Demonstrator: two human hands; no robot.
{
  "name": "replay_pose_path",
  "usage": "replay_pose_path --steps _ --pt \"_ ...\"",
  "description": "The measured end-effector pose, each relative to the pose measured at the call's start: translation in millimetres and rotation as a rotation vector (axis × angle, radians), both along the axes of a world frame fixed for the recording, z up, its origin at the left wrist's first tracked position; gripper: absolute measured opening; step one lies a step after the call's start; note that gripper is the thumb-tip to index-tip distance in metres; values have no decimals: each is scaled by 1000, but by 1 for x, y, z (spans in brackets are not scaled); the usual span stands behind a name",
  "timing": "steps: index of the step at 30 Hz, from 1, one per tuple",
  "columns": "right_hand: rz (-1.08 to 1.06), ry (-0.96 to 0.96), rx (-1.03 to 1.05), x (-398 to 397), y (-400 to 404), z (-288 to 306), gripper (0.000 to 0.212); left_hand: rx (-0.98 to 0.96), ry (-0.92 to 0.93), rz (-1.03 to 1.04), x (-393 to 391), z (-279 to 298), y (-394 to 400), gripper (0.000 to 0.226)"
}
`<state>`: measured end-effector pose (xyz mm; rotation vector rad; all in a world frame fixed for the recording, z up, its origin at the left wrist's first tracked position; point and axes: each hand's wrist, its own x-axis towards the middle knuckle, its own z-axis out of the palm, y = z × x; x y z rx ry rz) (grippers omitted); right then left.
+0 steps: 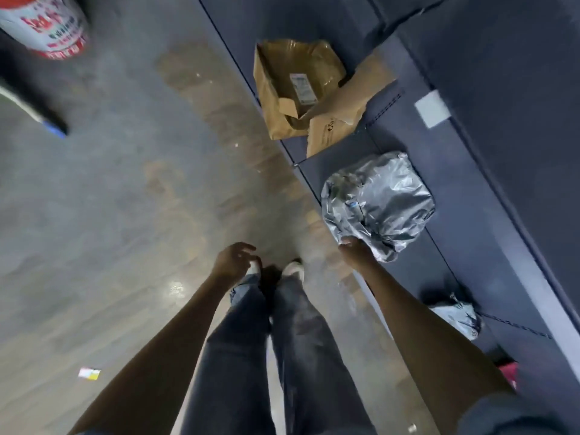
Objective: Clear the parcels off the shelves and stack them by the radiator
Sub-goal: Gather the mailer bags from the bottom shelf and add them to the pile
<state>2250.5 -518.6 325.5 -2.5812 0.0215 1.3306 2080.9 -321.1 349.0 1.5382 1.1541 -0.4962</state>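
A crumpled silver-grey plastic parcel (381,199) lies on the low dark blue shelf (464,189) to my right. My right hand (356,249) grips its near edge, thumb on top, fingers hidden under the wrapping. Further along the shelf a brown paper parcel (292,86) with a white label lies against a second brown parcel (339,117). A smaller grey parcel (459,315) sits on the shelf behind my right forearm. My left hand (233,260) hangs over the floor above my shoes, fingers loosely curled, holding nothing.
My legs and pale shoes (293,268) stand on the shiny grey-brown floor beside the shelf edge. A white and red drum (44,26) stands at the top left, a dark bar with a blue tip (50,122) below it. A paper scrap (89,373) lies on the floor.
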Motion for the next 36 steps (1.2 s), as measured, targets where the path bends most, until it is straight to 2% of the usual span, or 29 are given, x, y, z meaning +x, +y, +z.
replay_pose_path --steps 2,4,6,10,14,17,21,23,25,27,30,32,36 --pt "-11 -19 -23 23 3 -43 41 12 -11 -48 17 -41 1 36" --pt "-11 -47 -59 45 1 -90 46 -2 -38 14 34 -82 -2 35" --pt "40 -107 -117 67 -4 -130 49 -44 -24 123 46 -117 -8 37" --pt "173 -147 -296 105 -11 -200 53 -69 47 105 61 -176 -25 38" --pt "231 -114 -422 118 -20 -248 50 -76 71 44 70 -203 -41 34" --pt "229 -216 -413 116 -27 -253 37 -105 66 20 76 -195 -56 32" --pt "346 -358 -250 95 -30 -212 26 -117 15 -130 91 -151 -70 31" --pt "329 -353 -155 81 -26 -175 25 -38 -6 -300 98 -120 -72 30" --pt "342 -298 -104 65 -22 -136 26 97 -81 -528 99 -90 -70 34" --pt "405 -251 -96 48 -19 -100 27 324 -183 -759 99 -67 -65 45" --pt "527 -285 -85 14 -17 -50 40 618 -281 -1013 97 -29 -56 64" --pt "653 -298 -62 -20 -12 -11 39 651 -234 -1156 91 1 -54 69" --pt "837 -396 -48 -106 -20 80 41 619 -30 -1349 31 79 -54 59"
